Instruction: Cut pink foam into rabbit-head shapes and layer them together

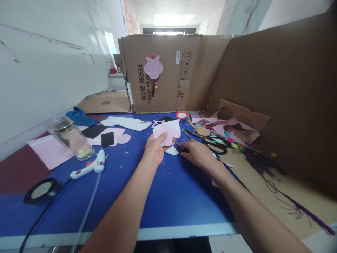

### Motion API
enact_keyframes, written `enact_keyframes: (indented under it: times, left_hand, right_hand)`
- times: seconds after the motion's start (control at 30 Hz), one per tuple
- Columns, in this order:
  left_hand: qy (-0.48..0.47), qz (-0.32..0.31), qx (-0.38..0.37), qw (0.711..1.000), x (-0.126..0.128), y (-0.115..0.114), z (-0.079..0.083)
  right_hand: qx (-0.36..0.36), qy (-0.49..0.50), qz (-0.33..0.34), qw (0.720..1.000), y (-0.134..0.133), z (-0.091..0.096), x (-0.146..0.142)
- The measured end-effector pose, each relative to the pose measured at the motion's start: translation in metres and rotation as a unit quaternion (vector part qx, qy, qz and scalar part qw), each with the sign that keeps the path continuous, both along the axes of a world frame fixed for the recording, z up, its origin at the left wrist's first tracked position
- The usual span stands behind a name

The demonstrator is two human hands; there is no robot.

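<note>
Head view, landmark: glue gun (98, 164). The pink-and-white sheet (172, 130) lies right of the glue gun, well apart, pinched between thumb and fingers of the left hand (156, 147). The right hand (197, 153), farther right, grasps a dark-handled tool (184, 148), probably scissors, tip near the sheet. Caution: sheet slippage may expose the left fingertips to the tip. Limp edges may fold, causing ragged cuts. Snagging the cord (47, 207) may drag the glue gun.
</note>
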State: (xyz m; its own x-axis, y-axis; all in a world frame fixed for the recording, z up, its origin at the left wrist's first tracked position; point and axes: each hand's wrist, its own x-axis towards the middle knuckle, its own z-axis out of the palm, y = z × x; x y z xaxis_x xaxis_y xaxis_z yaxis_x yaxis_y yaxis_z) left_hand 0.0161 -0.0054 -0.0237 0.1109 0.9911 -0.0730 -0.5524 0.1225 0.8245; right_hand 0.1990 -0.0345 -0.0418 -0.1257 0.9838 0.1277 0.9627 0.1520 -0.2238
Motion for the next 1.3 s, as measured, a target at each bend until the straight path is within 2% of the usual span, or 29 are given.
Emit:
enact_keyframes:
  times: [0.1, 0.23, 0.37, 0.57, 0.67, 0.73, 0.77, 0.8, 0.87, 0.93, 1.0, 1.1, 1.3]
  left_hand:
    - [0.001, 0.003, 0.01, 1.0, 0.0, 0.0, 0.001]
    - [-0.006, 0.004, 0.008, 1.0, -0.001, 0.0, 0.001]
    - [-0.02, 0.008, 0.005, 1.0, 0.0, 0.0, 0.001]
    - [-0.041, 0.014, 0.02, 0.999, 0.0, 0.001, 0.001]
    - [-0.055, 0.012, 0.024, 0.998, -0.002, 0.001, 0.001]
    - [-0.06, 0.007, 0.025, 0.998, -0.002, 0.002, 0.001]
    - [-0.065, 0.005, 0.025, 0.998, -0.002, 0.002, 0.001]
    - [-0.073, 0.004, 0.025, 0.997, -0.002, 0.002, 0.001]
    - [-0.092, 0.005, 0.02, 0.996, -0.001, 0.003, 0.001]
    - [-0.108, 0.01, 0.009, 0.994, -0.001, 0.003, 0.002]
    - [-0.127, 0.019, -0.002, 0.992, 0.0, 0.003, 0.004]
    - [-0.15, 0.025, -0.015, 0.988, 0.0, 0.002, 0.005]
    - [-0.139, 0.034, -0.036, 0.989, 0.0, 0.001, 0.001]
  right_hand:
    - [0.007, -0.019, -0.005, 1.0, 0.001, 0.001, 0.005]
    - [-0.039, -0.064, -0.031, 0.997, 0.004, 0.003, 0.013]
    - [-0.058, -0.063, -0.044, 0.995, 0.005, 0.004, 0.013]
    - [-0.02, -0.057, -0.072, 0.996, 0.006, 0.005, 0.006]
    - [0.015, 0.012, -0.076, 0.997, 0.007, 0.006, 0.005]
    - [0.004, 0.15, -0.052, 0.987, 0.007, 0.007, 0.002]
    - [-0.021, 0.248, -0.028, 0.968, 0.007, 0.008, -0.001]
    - [-0.056, 0.356, 0.003, 0.933, 0.007, 0.008, -0.005]
    - [-0.148, 0.546, 0.063, 0.822, 0.005, 0.008, -0.015]
    - [-0.2, 0.644, 0.086, 0.734, 0.001, 0.007, -0.026]
    - [-0.229, 0.694, 0.086, 0.678, -0.002, 0.006, -0.033]
    - [-0.247, 0.729, 0.081, 0.634, -0.004, 0.004, -0.039]
    - [-0.256, 0.748, 0.08, 0.608, -0.004, -0.004, -0.044]
